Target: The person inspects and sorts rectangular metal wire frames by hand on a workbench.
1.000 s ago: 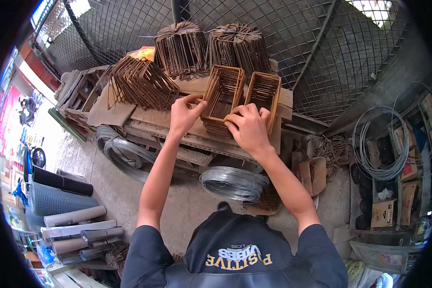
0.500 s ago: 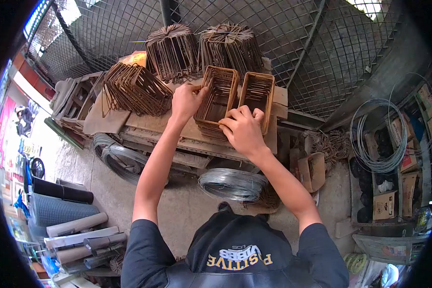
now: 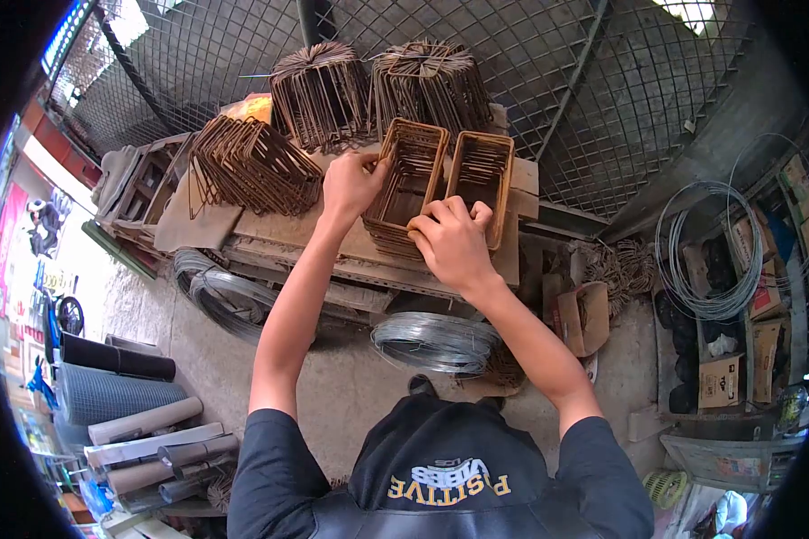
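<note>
Both hands grip rusty stirrup stack (image 3: 411, 184); shirt (image 3: 440, 476) reads "POSITIVE VIBES".

1. Rusty stirrup stacks, squared and upright (image 3: 407, 184) – two, side by side.
2. Looser rusty stirrup bundles (image 3: 253, 166) – three behind and left.
3. Grey wire coils (image 3: 436, 341) – three: one below the bench, one left, one right.
4. Hands – two, left hand (image 3: 351, 186) and right hand (image 3: 449, 242).

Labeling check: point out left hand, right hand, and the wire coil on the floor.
left hand (image 3: 351, 184), head view, back of hand
right hand (image 3: 452, 244), head view, knuckles
wire coil (image 3: 436, 343), head view, top strands
</note>
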### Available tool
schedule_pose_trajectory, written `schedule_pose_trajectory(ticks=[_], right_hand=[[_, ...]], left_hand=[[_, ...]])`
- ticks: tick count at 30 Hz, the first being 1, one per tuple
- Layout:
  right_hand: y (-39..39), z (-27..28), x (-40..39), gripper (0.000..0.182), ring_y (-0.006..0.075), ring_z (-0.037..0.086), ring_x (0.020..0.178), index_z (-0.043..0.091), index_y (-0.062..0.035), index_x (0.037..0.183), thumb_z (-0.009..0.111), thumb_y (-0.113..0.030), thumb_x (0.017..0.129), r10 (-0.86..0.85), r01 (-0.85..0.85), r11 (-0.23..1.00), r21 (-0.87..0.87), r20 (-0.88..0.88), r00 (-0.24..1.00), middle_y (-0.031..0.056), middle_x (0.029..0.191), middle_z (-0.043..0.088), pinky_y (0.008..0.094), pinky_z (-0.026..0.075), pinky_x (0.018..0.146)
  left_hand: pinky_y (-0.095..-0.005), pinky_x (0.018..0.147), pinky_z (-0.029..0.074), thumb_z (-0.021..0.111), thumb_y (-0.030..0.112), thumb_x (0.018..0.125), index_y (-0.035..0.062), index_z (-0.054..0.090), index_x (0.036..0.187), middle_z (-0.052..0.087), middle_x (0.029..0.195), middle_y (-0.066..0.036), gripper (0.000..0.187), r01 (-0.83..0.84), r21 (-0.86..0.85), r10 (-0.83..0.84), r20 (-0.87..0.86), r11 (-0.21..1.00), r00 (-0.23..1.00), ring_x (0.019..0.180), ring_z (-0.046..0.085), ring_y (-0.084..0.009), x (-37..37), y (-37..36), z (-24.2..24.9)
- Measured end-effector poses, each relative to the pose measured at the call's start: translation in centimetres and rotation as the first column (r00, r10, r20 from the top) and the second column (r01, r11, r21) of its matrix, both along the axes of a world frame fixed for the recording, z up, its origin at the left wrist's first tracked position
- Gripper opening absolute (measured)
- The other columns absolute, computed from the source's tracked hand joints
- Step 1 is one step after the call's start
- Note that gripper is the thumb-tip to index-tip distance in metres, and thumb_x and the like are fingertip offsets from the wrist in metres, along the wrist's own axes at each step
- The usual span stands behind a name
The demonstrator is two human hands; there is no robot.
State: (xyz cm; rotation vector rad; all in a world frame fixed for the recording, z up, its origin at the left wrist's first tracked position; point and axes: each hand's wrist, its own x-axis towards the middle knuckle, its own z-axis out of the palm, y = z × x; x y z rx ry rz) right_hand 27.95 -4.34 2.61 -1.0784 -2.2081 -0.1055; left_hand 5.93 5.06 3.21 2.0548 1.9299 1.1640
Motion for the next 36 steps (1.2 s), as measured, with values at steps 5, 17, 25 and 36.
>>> schedule_pose_trajectory(ticks=[5,17,25,36], right_hand=[[-0.6,0.5,0.7,0.015,0.0195,0.059,0.112,0.082,-0.0157,0.103,0.080,-0.024,0.090,0.003,-0.003,1.000,0.001,-0.042,0.999,-0.0026,0.108,0.072,0.0494,0.029,0.096],[-5.7,0.4,12.0,0.013,0.0177,0.064,0.101,0.083,-0.0153,0.101,0.083,-0.017,0.088,-0.182,0.202,0.979,0.038,-0.302,0.936,-0.0027,0.099,0.075,0.0399,0.029,0.093],[-10.0,-9.9,28.2,0.016,0.0232,0.065,0.110,0.081,-0.0165,0.113,0.075,-0.022,0.098,-0.486,0.361,0.855,-0.373,-0.332,0.808,0.0005,0.105,0.076,0.0427,0.035,0.100],[-18.2,-32.1,42.7,0.020,0.0291,0.070,0.105,0.079,-0.0210,0.120,0.071,-0.026,0.103,-0.703,0.237,0.398,-0.886,-0.128,0.700,0.0029,0.110,0.076,0.0595,0.034,0.107]], left_hand=[[-0.0449,0.085,0.059,0.076,0.043,0.092,0.0067,0.083,0.115,0.078,0.098,-0.019,0.043,0.038,-0.093,-0.031,0.071,0.995,0.997,0.093,0.076,-0.0368,0.2,-1.1,1.3],[-0.0321,0.085,0.048,0.078,0.022,0.099,0.0062,0.077,0.128,0.070,0.108,-0.006,0.032,-0.128,0.306,0.060,0.222,0.943,0.973,0.096,0.062,-0.0177,5.1,-10.6,1.1],[-0.0303,0.072,0.047,0.074,0.002,0.095,0.0030,0.077,0.116,0.070,0.103,-0.007,0.021,-0.040,0.349,-0.069,0.295,0.936,0.953,0.080,0.058,-0.0163,18.8,-20.6,-4.8],[-0.0339,0.073,0.051,0.074,0.002,0.094,0.0037,0.076,0.112,0.072,0.099,-0.011,0.018,0.119,-0.086,-0.091,0.278,0.989,0.956,0.079,0.063,-0.0227,35.8,-27.2,-18.5]])
